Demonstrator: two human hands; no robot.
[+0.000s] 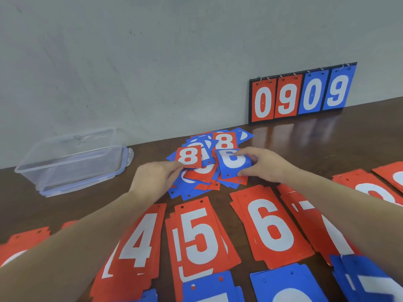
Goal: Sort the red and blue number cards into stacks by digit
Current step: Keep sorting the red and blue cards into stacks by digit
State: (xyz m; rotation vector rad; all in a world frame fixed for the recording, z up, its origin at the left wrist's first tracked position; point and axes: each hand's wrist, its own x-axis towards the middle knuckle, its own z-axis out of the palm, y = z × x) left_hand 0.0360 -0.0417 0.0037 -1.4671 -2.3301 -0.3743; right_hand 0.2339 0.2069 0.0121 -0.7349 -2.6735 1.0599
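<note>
Two cards are coming off the loose pile (202, 168) at once, and I am handling them one to each hand. My left hand (152, 179) is pinching the lower corner of a red 8 card (188, 156) between thumb and fingertips, holding it just above the pile's near-left side. My right hand (265, 164) is curling round a blue card (234, 163), thumb under the bottom edge and fingers over the top, bending it slightly; its digit looks like a 6, though my fingers are hiding part of it, so I am treating that as a guess until the card is flat.

To do this step well, I am thinking each card should be lifted clear before it travels, because the pile is a slippery overlap of red and blue and a dragged card will likely pull neighbours along. I should be easing the bend out of the blue card, reading it properly, then laying it square on the matching stack.

Nearer me, the sorted row is lying face up: the red 4 stack (139, 243), red 5 stack (200, 236), red 6 stack (272, 225) and a red 7 stack (314, 225) partly under my right forearm. Blue stacks (281, 284) are sitting along the bottom edge, digits cut off. A red stack at far right may be the 8s; I cannot tell.

Beyond, a clear plastic box (74, 158) is standing at left, and a scoreboard (302, 94) reading 0909 is leaning against the wall.
</note>
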